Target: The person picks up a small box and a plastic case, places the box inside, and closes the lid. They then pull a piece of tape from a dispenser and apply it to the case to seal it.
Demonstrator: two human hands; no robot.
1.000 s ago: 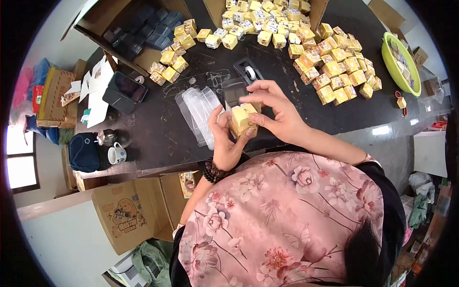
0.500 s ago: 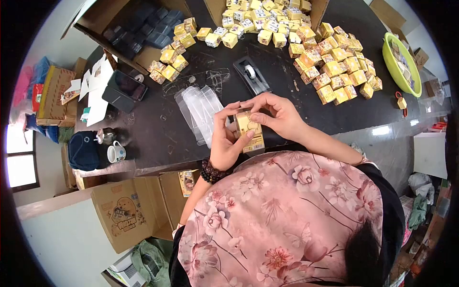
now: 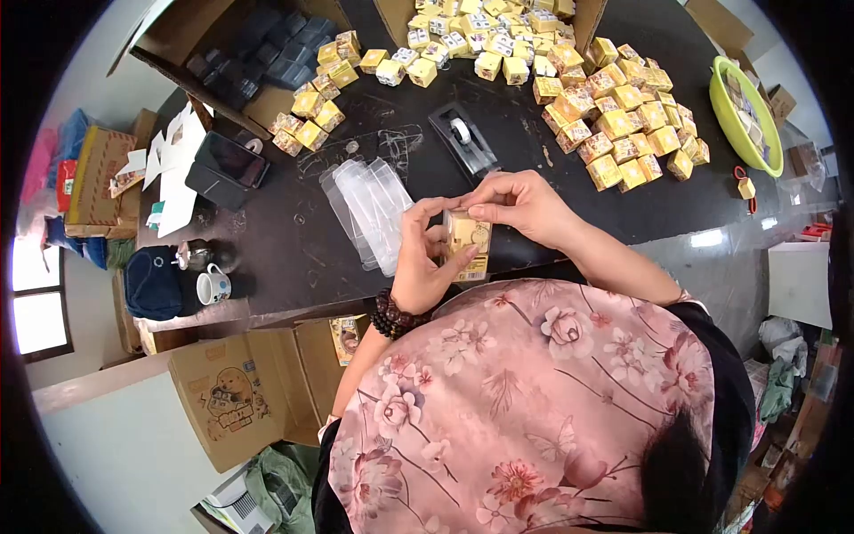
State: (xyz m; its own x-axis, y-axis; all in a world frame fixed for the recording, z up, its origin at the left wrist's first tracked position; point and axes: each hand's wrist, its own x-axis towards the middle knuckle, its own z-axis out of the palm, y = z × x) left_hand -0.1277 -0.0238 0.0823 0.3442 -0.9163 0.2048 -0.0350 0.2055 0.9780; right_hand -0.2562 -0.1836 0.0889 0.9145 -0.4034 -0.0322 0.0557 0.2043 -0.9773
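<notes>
Two hands on one small yellow box [image 3: 469, 246]: left hand [image 3: 420, 262] (beaded bracelet at the wrist) has its fingers [image 3: 416, 221] curled round the box's left side with the thumb pressed on its front, and right hand [image 3: 527, 206] has its fingers [image 3: 485, 212] pinching the top edge. The box is held upright above the near edge of the dark counter [image 3: 294, 240]. Just left of the hands lies a fan of clear plastic sleeves [image 3: 369, 209]; just beyond them is a tape dispenser [image 3: 464, 138]. Farther out are a heap of yellow boxes [image 3: 623, 133], a phone [image 3: 222, 165], a green bowl [image 3: 743, 111] and a mug [image 3: 213, 287].
</notes>
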